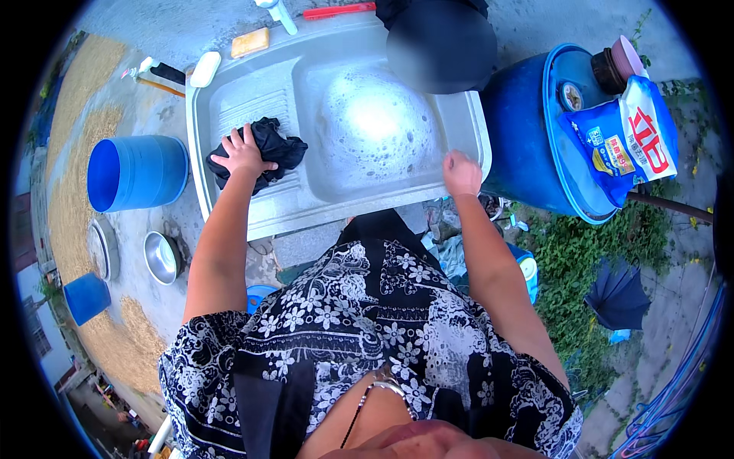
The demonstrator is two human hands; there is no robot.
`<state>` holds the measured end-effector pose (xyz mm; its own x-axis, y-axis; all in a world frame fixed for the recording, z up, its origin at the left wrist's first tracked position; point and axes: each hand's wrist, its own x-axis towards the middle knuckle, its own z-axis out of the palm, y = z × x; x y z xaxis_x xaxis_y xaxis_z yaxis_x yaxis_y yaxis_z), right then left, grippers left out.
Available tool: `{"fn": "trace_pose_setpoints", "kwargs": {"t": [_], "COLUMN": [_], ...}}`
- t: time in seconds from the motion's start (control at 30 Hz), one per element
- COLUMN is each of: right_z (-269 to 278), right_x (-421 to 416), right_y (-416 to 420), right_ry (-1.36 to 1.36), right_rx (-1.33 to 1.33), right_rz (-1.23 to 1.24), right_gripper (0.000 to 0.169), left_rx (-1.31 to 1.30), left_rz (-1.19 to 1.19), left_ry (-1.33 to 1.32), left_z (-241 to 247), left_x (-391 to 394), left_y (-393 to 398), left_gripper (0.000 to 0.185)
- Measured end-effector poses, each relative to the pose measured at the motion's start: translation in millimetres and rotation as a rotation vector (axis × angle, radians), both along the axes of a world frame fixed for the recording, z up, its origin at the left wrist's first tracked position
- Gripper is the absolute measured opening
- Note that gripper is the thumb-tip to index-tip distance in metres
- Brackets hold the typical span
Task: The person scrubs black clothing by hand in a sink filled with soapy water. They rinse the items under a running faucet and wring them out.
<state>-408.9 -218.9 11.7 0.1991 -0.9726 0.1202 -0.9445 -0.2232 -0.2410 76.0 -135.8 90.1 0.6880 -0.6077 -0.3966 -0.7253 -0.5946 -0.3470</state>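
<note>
My left hand lies flat with spread fingers on a bunched black cloth. The cloth rests on the ribbed washboard at the left of a grey laundry sink. Soapy water with foam and bubbles fills part of the basin, brightly lit in the middle. At the sink's front right corner, my right hand rests on the rim with curled fingers; nothing shows in it. Over the basin's back right corner sits a dark rounded thing, blurred, its kind unclear.
Along the back rim are a soap bar, a white soap or dish, a faucet and a red brush. A blue barrel at right bears a detergent bag. A blue bucket and steel bowl stand left.
</note>
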Motion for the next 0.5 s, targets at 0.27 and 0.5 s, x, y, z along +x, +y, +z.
{"fn": "trace_pose_setpoints", "kwargs": {"t": [0.27,0.5], "right_z": [1.3,-0.2], "right_x": [0.9,1.7], "right_y": [1.0,-1.1], "right_ry": [-0.060,-0.030], "right_rx": [-0.021,-0.007], "right_rz": [0.003,0.002], "right_gripper": [0.019,0.021], "left_rx": [0.043,0.028], "left_rz": [0.025,0.025], "left_ry": [-0.021,-0.019], "left_z": [3.6,3.5], "left_x": [-4.6,-3.1], "left_y": [-6.4,-5.1], "left_gripper": [0.146,0.146]}}
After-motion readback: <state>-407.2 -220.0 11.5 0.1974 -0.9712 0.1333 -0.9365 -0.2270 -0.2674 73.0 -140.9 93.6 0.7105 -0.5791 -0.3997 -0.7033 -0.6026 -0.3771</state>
